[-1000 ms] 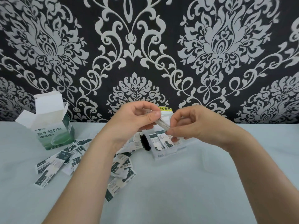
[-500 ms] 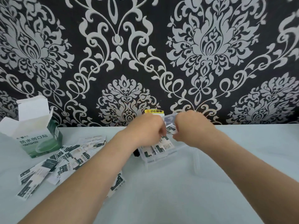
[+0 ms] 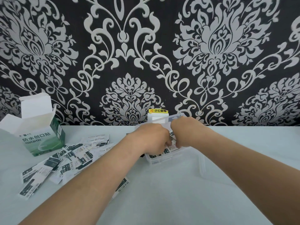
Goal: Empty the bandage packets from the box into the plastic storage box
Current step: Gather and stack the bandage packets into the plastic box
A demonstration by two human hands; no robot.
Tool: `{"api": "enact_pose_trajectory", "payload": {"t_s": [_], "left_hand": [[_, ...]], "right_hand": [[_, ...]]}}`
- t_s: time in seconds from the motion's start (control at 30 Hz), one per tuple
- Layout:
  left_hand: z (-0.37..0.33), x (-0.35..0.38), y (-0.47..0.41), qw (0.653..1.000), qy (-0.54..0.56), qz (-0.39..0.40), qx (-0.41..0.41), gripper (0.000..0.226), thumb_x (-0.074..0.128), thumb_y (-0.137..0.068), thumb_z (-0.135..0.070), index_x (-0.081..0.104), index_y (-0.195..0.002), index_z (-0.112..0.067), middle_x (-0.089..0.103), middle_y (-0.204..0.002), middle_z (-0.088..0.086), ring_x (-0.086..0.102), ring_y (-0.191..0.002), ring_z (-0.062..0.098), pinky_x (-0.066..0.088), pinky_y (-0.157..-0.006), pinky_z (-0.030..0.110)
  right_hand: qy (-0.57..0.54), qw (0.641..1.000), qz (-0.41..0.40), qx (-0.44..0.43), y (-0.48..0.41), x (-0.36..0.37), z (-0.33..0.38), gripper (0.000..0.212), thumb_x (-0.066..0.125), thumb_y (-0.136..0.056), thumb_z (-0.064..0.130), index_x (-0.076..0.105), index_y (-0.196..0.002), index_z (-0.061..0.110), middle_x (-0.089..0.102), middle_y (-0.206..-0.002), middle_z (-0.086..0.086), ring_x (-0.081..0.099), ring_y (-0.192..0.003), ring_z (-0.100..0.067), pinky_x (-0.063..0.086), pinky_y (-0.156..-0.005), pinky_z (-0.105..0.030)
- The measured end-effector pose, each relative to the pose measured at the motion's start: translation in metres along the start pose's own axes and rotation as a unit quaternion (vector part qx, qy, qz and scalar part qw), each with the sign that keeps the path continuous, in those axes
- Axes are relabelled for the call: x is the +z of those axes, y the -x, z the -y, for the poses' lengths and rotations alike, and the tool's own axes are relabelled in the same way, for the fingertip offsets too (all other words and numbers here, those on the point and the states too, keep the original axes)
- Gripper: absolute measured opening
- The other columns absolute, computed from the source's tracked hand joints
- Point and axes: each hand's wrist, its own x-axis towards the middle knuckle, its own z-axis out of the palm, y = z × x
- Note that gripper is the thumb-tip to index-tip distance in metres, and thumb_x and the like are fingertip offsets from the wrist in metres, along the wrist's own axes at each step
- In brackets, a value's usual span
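My left hand [image 3: 152, 138] and right hand [image 3: 184, 132] sit knuckles-up in the clear storage box [image 3: 162, 160], curled down onto the packets [image 3: 167, 151] there (pinching or just pressing, I cannot tell). I'd lay them flat and squared, since many loose packets [image 3: 65, 158] lie on the tabletop [image 3: 178, 192] by the carton [image 3: 43, 140].

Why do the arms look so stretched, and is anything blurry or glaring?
Head view: the wide lens stretches the forearms toward the bottom edge; light is soft, shadows faint, no glare; print on the green box reads sharp; the clear storage box nearly vanishes against the pale table.
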Motion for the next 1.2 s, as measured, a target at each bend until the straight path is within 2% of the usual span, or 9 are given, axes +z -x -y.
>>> {"api": "enact_pose_trajectory", "payload": {"t_s": [0.1,0.2,0.43,0.63,0.77,0.9,1.0,1.1,1.2], "left_hand": [[0.0,-0.001,0.001,1.0,0.0,0.003,-0.002,0.056,0.044,-0.08,-0.008,0.064,-0.123,-0.04,0.068,-0.115,-0.009,0.062,-0.102,0.017,0.056,-0.082,0.036],[0.0,-0.002,0.002,1.0,0.003,0.005,-0.002,0.057,0.044,-0.081,-0.007,0.063,-0.124,-0.038,0.068,-0.117,-0.01,0.062,-0.103,0.016,0.056,-0.083,0.035],[-0.001,-0.004,0.002,1.0,-0.003,0.008,0.011,0.053,0.044,-0.085,-0.01,0.063,-0.125,-0.038,0.066,-0.119,-0.013,0.059,-0.106,0.014,0.054,-0.081,0.032],[-0.001,-0.005,0.002,1.0,-0.006,0.009,0.004,0.05,0.043,-0.082,-0.009,0.067,-0.118,-0.035,0.069,-0.111,-0.01,0.061,-0.099,0.016,0.055,-0.077,0.032],[0.002,0.0,-0.002,1.0,0.0,-0.002,-0.007,0.034,0.043,-0.077,-0.008,0.063,-0.09,-0.032,0.07,-0.108,-0.006,0.063,-0.098,0.022,0.055,-0.072,0.033],[0.002,-0.008,0.004,0.998,0.045,-0.039,-0.024,0.051,0.046,-0.084,-0.011,0.065,-0.121,-0.04,0.067,-0.115,-0.005,0.061,-0.094,0.019,0.054,-0.076,0.031],[0.003,-0.02,0.018,0.988,0.105,-0.107,-0.049,0.046,0.046,-0.085,-0.009,0.07,-0.115,-0.035,0.066,-0.101,-0.005,0.051,-0.067,0.01,0.044,-0.064,0.025],[0.011,-0.03,0.041,0.957,0.199,-0.191,-0.093,0.039,0.046,-0.086,-0.008,0.076,-0.097,-0.03,0.061,-0.072,-0.011,0.051,-0.059,0.01,0.05,-0.065,0.028],[0.02,-0.029,0.071,0.935,0.239,-0.233,-0.123,0.034,0.051,-0.085,-0.005,0.075,-0.086,-0.029,0.068,-0.079,-0.01,0.061,-0.068,0.01,0.054,-0.073,0.031]], "right_hand": [[0.002,0.999,0.051,-0.012,-0.006,-0.002,0.001,0.013,0.065,-0.086,0.017,0.056,-0.092,0.01,0.045,-0.087,-0.003,0.049,-0.085,-0.025,0.044,-0.07,-0.03],[0.015,0.995,0.092,-0.031,-0.01,-0.004,0.003,0.027,0.061,-0.088,0.015,0.043,-0.069,0.015,0.043,-0.071,0.001,0.045,-0.064,-0.016,0.041,-0.058,-0.026],[0.016,0.994,0.102,-0.027,-0.012,-0.008,0.004,0.025,0.062,-0.089,0.012,0.045,-0.07,0.014,0.046,-0.067,0.001,0.043,-0.052,-0.01,0.035,-0.044,-0.019],[-0.042,0.995,0.092,-0.007,-0.011,-0.01,0.003,0.016,0.069,-0.085,0.017,0.065,-0.098,0.008,0.06,-0.085,-0.001,0.05,-0.054,-0.01,0.046,-0.051,-0.018],[-0.055,0.998,0.03,0.009,-0.008,-0.017,-0.001,0.015,0.061,-0.092,0.017,0.061,-0.104,0.009,0.058,-0.088,-0.003,0.052,-0.051,-0.013,0.047,-0.049,-0.021],[-0.087,0.996,0.001,0.009,-0.009,-0.019,-0.004,0.005,0.06,-0.089,0.012,0.059,-0.093,0.01,0.062,-0.078,-0.005,0.071,-0.063,-0.023,0.061,-0.069,-0.034],[-0.143,0.988,-0.057,0.006,-0.003,-0.023,-0.004,0.001,0.057,-0.086,0.013,0.056,-0.086,0.014,0.064,-0.074,-0.003,0.068,-0.069,-0.023,0.059,-0.072,-0.033],[-0.29,0.948,-0.132,0.0,0.006,-0.03,0.002,0.009,0.056,-0.085,0.014,0.06,-0.079,0.02,0.067,-0.077,0.0,0.07,-0.071,-0.017,0.055,-0.061,-0.031],[-0.405,0.898,-0.168,-0.028,0.021,-0.037,0.022,0.011,0.061,-0.086,0.017,0.062,-0.076,0.021,0.067,-0.067,0.004,0.069,-0.055,-0.007,0.044,-0.044,-0.02]]}}
